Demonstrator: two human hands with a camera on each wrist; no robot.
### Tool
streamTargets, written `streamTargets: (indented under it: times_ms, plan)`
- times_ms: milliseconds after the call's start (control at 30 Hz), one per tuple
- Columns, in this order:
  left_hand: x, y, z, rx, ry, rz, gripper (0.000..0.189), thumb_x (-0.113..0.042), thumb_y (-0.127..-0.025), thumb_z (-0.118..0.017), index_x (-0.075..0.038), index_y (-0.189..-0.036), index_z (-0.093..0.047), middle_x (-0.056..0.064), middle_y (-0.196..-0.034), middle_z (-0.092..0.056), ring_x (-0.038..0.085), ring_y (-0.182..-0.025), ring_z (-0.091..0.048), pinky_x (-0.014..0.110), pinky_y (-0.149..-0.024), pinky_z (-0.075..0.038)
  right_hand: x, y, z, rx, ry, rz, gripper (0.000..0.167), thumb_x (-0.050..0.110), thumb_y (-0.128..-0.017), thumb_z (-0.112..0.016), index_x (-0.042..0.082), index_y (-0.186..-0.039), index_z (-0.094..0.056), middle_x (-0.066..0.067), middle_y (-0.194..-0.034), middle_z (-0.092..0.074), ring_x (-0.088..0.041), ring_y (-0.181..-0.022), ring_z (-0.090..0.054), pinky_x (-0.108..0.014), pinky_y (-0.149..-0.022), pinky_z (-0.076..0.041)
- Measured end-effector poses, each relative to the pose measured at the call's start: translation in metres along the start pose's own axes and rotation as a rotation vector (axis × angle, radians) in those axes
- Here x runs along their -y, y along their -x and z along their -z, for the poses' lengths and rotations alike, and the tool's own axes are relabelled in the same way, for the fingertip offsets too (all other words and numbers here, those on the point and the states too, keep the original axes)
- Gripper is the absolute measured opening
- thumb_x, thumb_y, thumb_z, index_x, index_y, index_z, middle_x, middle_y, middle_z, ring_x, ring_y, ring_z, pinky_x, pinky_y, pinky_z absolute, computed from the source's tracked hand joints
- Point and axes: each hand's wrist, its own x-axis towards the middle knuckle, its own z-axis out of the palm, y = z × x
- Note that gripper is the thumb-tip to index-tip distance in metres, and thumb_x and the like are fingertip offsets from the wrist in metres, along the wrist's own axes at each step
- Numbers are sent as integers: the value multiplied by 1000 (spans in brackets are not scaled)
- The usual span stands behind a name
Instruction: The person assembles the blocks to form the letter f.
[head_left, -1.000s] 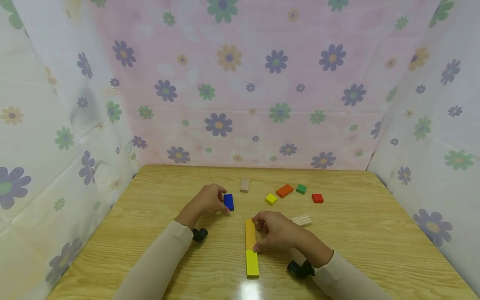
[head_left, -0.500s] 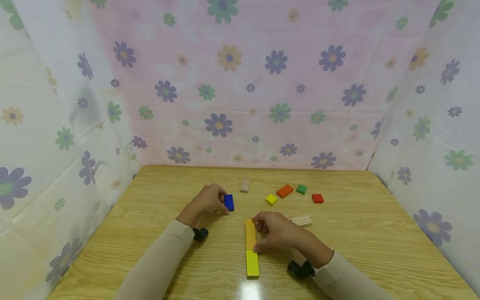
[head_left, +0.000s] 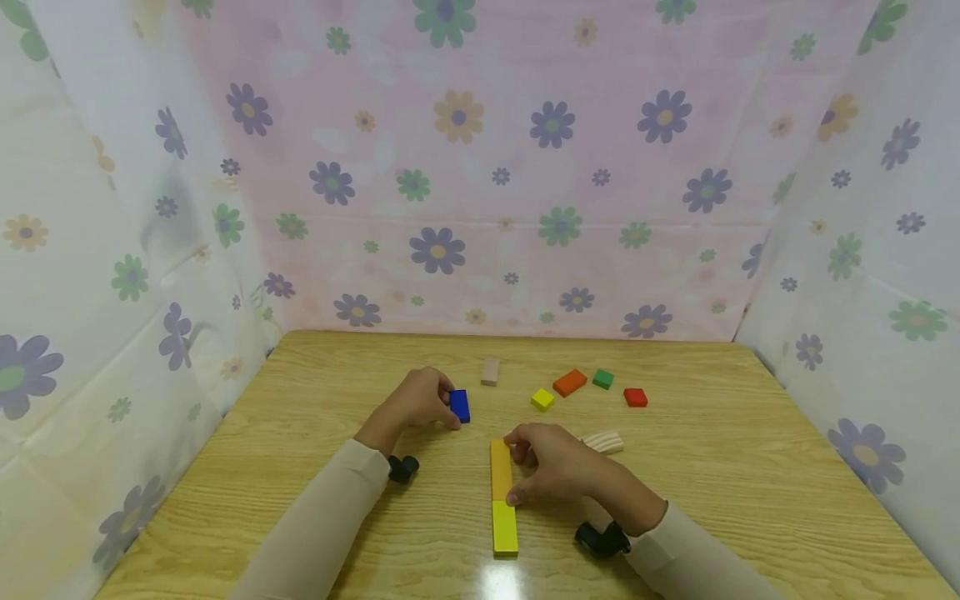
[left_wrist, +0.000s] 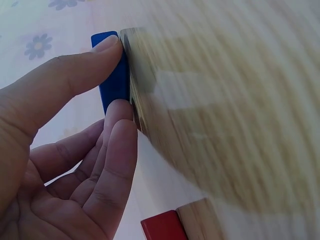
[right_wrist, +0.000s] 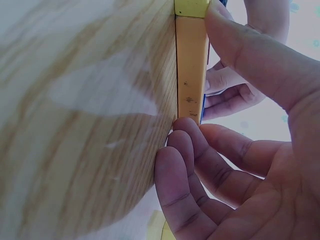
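Note:
My left hand point(head_left: 418, 402) pinches a blue rectangular block point(head_left: 460, 407) lying on the table, thumb at its near end and fingers at the other. In the left wrist view the thumb crosses the blue block point(left_wrist: 114, 82). On the right, my right hand point(head_left: 557, 465) holds an orange block point(head_left: 500, 471) along its side, with fingertips at its far end and the thumb near its near end. A yellow block point(head_left: 505, 529) lies end to end with the orange one, forming a straight strip. The right wrist view shows the orange block point(right_wrist: 191, 70) flat on the wood.
Behind the hands lie a plain wooden block point(head_left: 490, 372), a small yellow block point(head_left: 542, 399), an orange-red block point(head_left: 570, 382), a green block point(head_left: 603, 378) and a red block point(head_left: 635, 397). A ridged pale wooden piece point(head_left: 604, 442) is partly behind the right hand. Flowered cloth surrounds the table.
My left hand has shifted very slightly to the right with the blue block. The right hand and the orange and yellow blocks have stayed still.

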Motion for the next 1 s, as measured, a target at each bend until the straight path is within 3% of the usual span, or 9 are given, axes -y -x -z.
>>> streamTargets:
  times_ms: [300,1000]
  plan:
    - [-3,-3,-3,2,28,-21,65,-16,-70,-98,0,-127,-69,5,-104,-68,19,-95,-64,33,-85,-58,0,0,0,1,-5,-2,77,36,-73,-96,7,-135,-62,3,-108,-64,-16,-97,-58,-37,-87,-53]
    - [-24,-11,-12,16,-47,-60,57,-24,-69,-99,-3,-116,-74,2,-96,-69,17,-88,-63,32,-82,-58,-5,-3,-1,3,11,1,78,40,-73,-95,8,-136,-62,6,-108,-65,-13,-97,-59,-36,-88,-54]
